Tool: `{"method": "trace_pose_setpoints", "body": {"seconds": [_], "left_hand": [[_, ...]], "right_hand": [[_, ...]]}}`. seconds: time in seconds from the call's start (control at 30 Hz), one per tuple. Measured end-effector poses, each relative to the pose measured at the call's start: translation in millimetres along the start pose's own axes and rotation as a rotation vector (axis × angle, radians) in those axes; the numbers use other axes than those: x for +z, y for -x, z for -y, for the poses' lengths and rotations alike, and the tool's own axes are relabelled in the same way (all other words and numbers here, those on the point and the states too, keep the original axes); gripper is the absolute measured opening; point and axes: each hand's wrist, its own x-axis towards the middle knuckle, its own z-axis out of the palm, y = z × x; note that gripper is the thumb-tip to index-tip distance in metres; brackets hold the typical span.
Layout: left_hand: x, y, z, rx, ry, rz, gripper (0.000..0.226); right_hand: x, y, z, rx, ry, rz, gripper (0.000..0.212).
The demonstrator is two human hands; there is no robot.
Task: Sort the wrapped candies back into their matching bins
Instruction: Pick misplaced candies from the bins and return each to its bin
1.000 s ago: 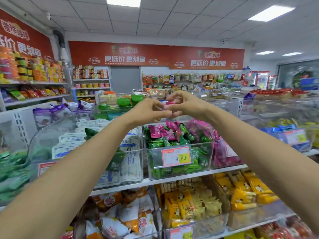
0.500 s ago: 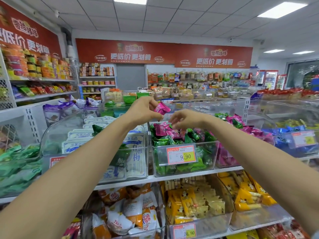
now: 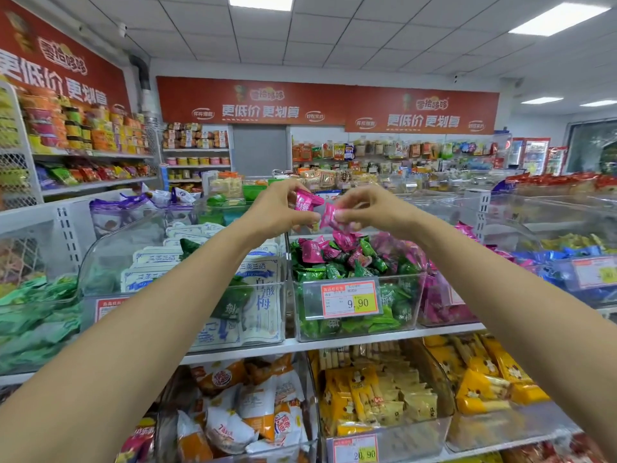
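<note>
My left hand (image 3: pixel 282 212) holds a pink wrapped candy (image 3: pixel 305 202) above the clear bin of green candies (image 3: pixel 354 315). Close beside it, my right hand (image 3: pixel 370 210) pinches a second pink candy (image 3: pixel 329 217) by its wrapper. Both hands hover over the back of that green bin, where several stray pink candies (image 3: pixel 314 250) lie on top of the green ones. To the right stands the bin of pink candies (image 3: pixel 440 302), partly hidden by my right forearm.
A bin of white-and-blue packets (image 3: pixel 260 305) sits left of the green bin, with one green candy (image 3: pixel 190 245) on it. Blue candies (image 3: pixel 547 262) fill a bin at far right. Lower shelf bins hold yellow snack packs (image 3: pixel 377 399) and orange-white bags (image 3: pixel 240 416).
My right hand dipped to the green bin and has come back up with a second pink candy, meeting my left hand, which still holds the first pink candy.
</note>
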Motion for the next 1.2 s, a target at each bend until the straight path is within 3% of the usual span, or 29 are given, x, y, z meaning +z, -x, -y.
{"method": "trace_pose_setpoints", "body": {"seconds": [0.13,0.27,0.47,0.57,0.77,0.9,1.0,1.2], "left_hand": [[4.2,-2.0,-3.8,-0.005,0.112,-0.011,0.027],[5.1,-0.8,-6.3,-0.037,0.158,-0.031,0.037],[-3.1,-1.0,-2.7,-0.057,0.164,-0.038,0.035],[-10.0,-1.2,2.5,-0.079,0.111,-0.069,0.034],[-18.2,2.9,12.5,-0.081,0.050,-0.087,0.031],[-21.8,3.7,14.0,-0.077,0.063,-0.080,0.035],[-21.2,3.5,12.3,-0.064,0.090,-0.078,0.032],[-2.4,-8.8,-4.5,-0.030,0.212,-0.135,0.035]], "right_hand": [[-0.1,-3.3,10.1,-0.064,-0.158,-0.066,0.013],[6.3,-3.3,15.4,-0.063,-0.254,-0.034,0.015],[6.5,-7.5,15.4,-0.003,-0.462,0.033,0.015],[10.1,-14.8,6.4,0.035,-0.235,0.072,0.014],[36.0,-29.7,-8.8,0.051,0.298,0.334,0.038],[46.4,-32.7,-6.1,0.034,0.536,0.337,0.031],[38.7,-24.9,-4.0,0.017,0.490,0.283,0.026],[-16.0,8.5,9.4,-0.120,0.264,0.001,0.023]]}}
